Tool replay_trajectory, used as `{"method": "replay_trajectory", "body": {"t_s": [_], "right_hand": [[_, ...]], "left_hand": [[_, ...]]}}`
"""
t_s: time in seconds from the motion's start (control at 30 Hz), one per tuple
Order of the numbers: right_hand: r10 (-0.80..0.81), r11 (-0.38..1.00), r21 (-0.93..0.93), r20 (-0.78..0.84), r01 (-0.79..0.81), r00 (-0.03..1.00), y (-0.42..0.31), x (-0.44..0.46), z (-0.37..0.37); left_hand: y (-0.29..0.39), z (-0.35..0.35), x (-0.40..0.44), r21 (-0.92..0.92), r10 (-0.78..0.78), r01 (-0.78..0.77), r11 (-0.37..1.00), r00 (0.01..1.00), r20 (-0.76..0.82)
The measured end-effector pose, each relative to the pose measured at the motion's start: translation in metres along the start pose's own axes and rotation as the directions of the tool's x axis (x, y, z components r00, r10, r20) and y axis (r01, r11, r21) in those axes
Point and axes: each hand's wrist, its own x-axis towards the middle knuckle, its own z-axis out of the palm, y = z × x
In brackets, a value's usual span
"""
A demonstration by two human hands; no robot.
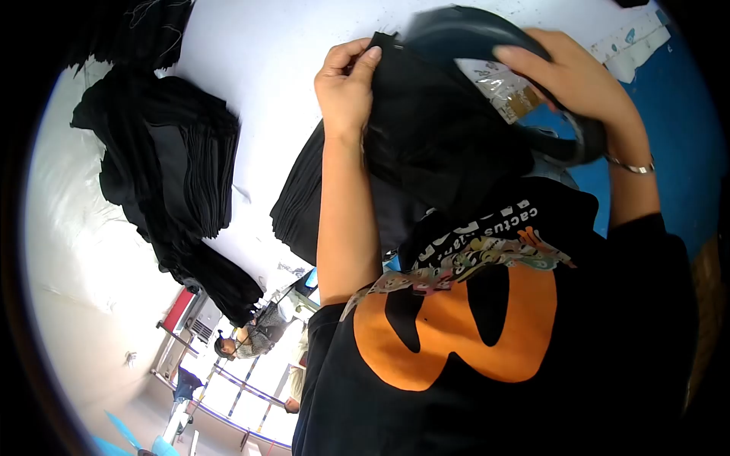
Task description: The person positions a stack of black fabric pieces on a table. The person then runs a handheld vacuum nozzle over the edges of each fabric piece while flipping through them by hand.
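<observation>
My left hand pinches the top corner of a black fabric piece between thumb and fingers. That piece hangs down over a layered pile of black cloth near my body. To the right, my right hand is closed on a dark curved band, its thumb over the band's edge. The band is smeared by motion and its exact nature is unclear. It arcs from beside the held corner round to below my right wrist.
A thick stack of black fabric lies on the white table at left, more black cloth above it. Clear plastic shows beneath the band. A blue surface is at right. Two people appear in the background, lower left.
</observation>
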Motion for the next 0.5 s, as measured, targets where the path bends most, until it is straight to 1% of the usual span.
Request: {"method": "replay_trajectory", "body": {"t_s": [0.03,0.1,0.13,0.17,0.23,0.27,0.3,0.37,0.4,0.43,0.47,0.5], "right_hand": [[-0.006,1.000,-0.001,-0.043,0.006,0.999,-0.007,0.010,0.007],[-0.029,0.998,0.058,-0.069,0.033,0.997,-0.026,0.035,0.020],[-0.136,0.989,0.040,-0.080,0.140,0.987,-0.019,0.046,0.023],[-0.139,0.988,0.049,-0.085,0.144,0.987,-0.019,0.042,0.022],[0.037,0.998,0.042,0.108,-0.042,0.993,-0.012,0.023,0.006],[0.003,0.999,0.043,0.138,-0.009,0.990,-0.002,0.013,-0.002],[0.005,0.999,0.038,0.149,-0.010,0.989,-0.005,0.011,0.000],[-0.018,0.997,0.083,0.115,0.008,0.993,-0.010,0.004,0.003],[0.002,0.999,0.035,0.108,-0.006,0.994,-0.014,0.013,0.013],[0.027,0.996,0.087,0.061,-0.033,0.998,-0.031,0.019,0.024],[-0.049,0.996,0.082,0.085,0.042,0.995,-0.024,0.029,0.027],[-0.125,0.990,0.082,0.110,0.116,0.986,-0.019,0.038,0.030]], "left_hand": [[-0.001,0.000,0.001,-0.003,0.002,-0.002,1.000,1.000,0.010],[-0.001,-0.003,0.003,-0.050,-0.064,0.065,0.997,0.998,0.015],[0.000,-0.007,0.004,-0.019,-0.085,0.086,0.996,0.996,0.031],[-0.001,-0.008,0.004,-0.008,-0.083,0.083,0.996,0.996,0.033],[0.002,-0.005,-0.001,-0.164,-0.083,0.087,0.983,0.996,0.030],[0.000,-0.006,-0.002,-0.123,-0.023,0.027,0.992,0.999,0.039],[0.000,-0.007,-0.002,-0.129,-0.028,0.032,0.991,0.999,0.030],[0.001,-0.006,-0.002,-0.109,-0.077,0.090,0.990,0.990,0.115],[0.002,-0.006,-0.002,-0.113,-0.075,0.088,0.990,0.990,0.120],[0.003,-0.005,-0.002,-0.065,-0.083,0.092,0.994,0.990,0.117],[0.004,-0.006,-0.003,-0.013,-0.093,0.095,0.995,0.990,0.107],[0.005,-0.006,-0.004,-0.008,-0.092,0.093,0.996,0.990,0.106]]}}
